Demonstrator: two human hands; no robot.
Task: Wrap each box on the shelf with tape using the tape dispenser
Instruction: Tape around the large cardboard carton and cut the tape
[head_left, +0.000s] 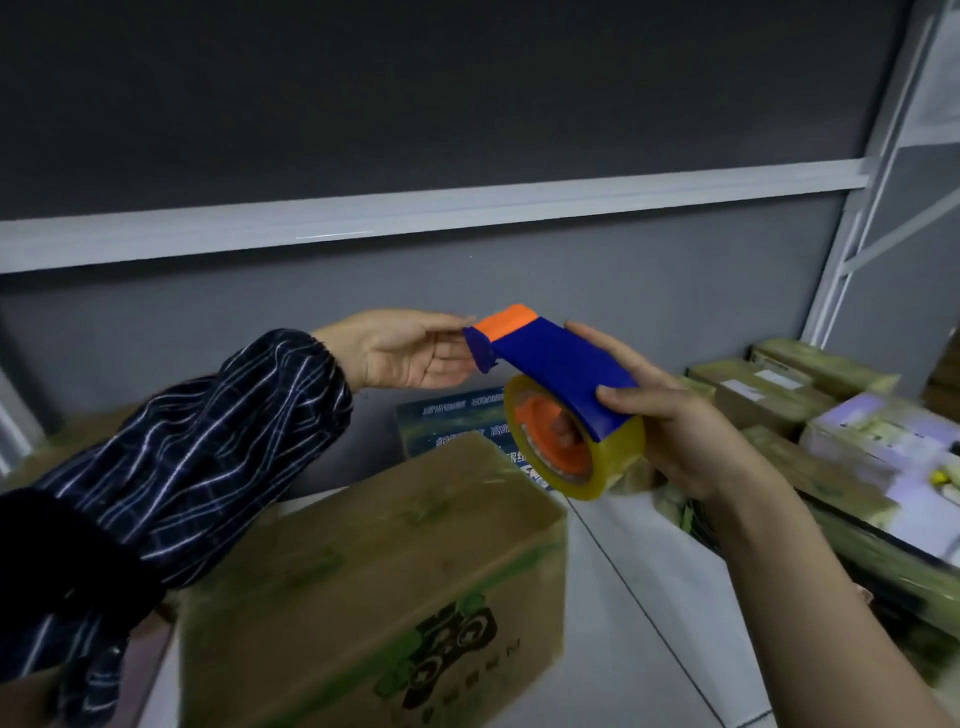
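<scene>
Right hand grips tape dispenser, held above the shelf. Left hand flat, fingertips at its orange tip. Cardboard box near-left below; taped boxes stacked right.

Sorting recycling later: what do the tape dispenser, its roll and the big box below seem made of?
Tape dispenser: likely moulded plastic, smooth matte blue and orange. Roll: glossy yellowish translucent film, probably plastic tape. Big box: matte brown cardboard, green print.
</scene>
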